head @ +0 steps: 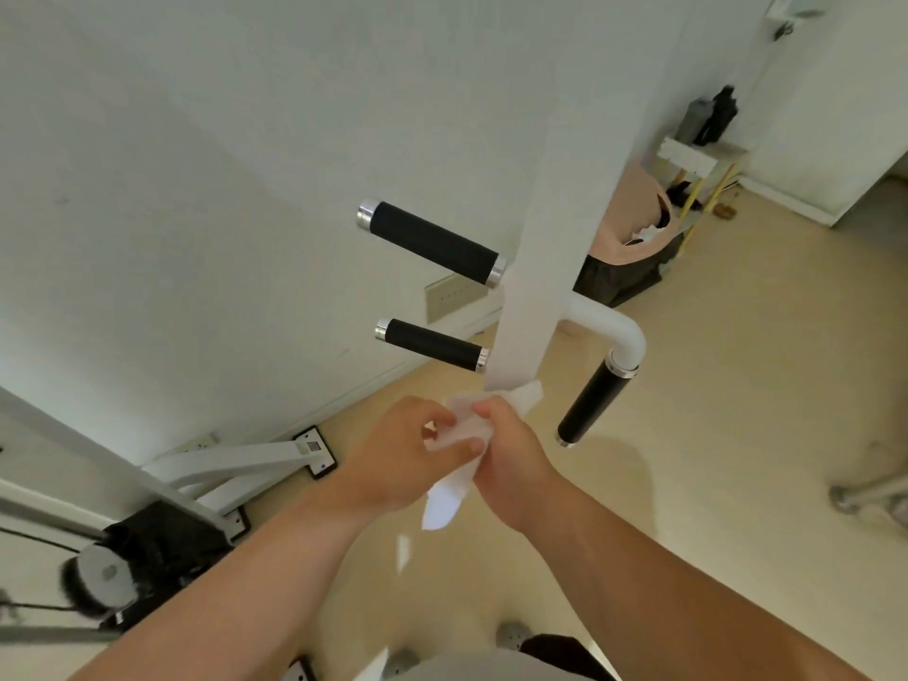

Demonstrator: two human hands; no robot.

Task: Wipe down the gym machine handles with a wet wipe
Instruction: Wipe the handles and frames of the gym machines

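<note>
The white machine upright ran down the middle, with three black handles sticking off it: two on its left, one hanging lower right. Just below its end, the left hand and right hand each pinched the crumpled wet wipe between them, not touching any handle.

The left forearm and the right forearm are bare along all their visible length, with no sleeve reaching them. The left hand and the right hand are bare too. At the lower edge, between the arms, shows a rounded patch of pale grey cloth worn by the person, with dark fabric just to its right
</note>
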